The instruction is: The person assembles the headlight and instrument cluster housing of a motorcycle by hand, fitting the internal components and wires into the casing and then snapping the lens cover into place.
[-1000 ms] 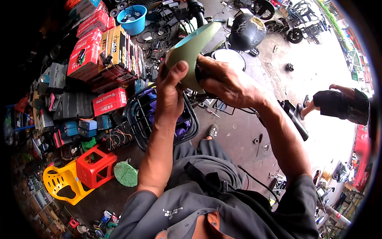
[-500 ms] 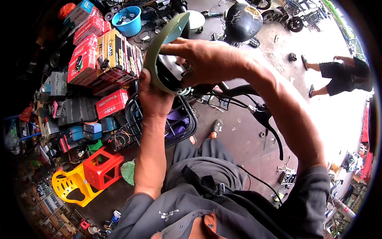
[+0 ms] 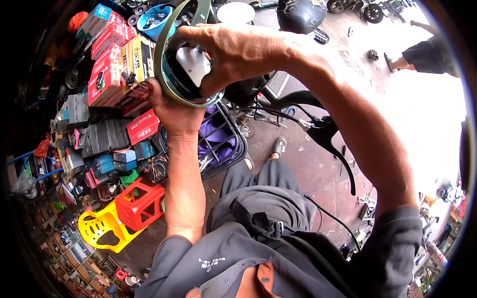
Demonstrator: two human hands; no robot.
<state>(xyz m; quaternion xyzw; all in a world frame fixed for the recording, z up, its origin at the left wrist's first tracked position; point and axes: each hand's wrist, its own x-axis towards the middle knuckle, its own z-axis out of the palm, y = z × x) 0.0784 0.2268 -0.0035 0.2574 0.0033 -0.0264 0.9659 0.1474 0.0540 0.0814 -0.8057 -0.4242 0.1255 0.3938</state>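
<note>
A green, curved plastic housing (image 3: 160, 54), shaped like a headlight shell, is held up in front of me above a black wire basket (image 3: 240, 144). My left hand (image 3: 176, 114) supports it from below, its thumb against the near left rim and its other fingers hidden behind. Inside the opening is a silvery plate (image 3: 193, 64) with small holes, set against a dark interior. My right hand (image 3: 233, 57) reaches over from the right, with its thumb at the plate's lower edge and a finger bent over the top. Its remaining fingertips are hidden.
A black brake lever (image 3: 343, 159) and cables sit to the right of the basket. At left are stacked red cartons (image 3: 107, 74), batteries, a red stool (image 3: 141, 203) and a yellow plastic seat (image 3: 107, 228). Another person (image 3: 422, 54) is at the far right.
The green housing has moved left and turned, so its opening faces me more and the silvery plate shows more fully. Both hands moved with it. The person at right has shifted upward in view.
</note>
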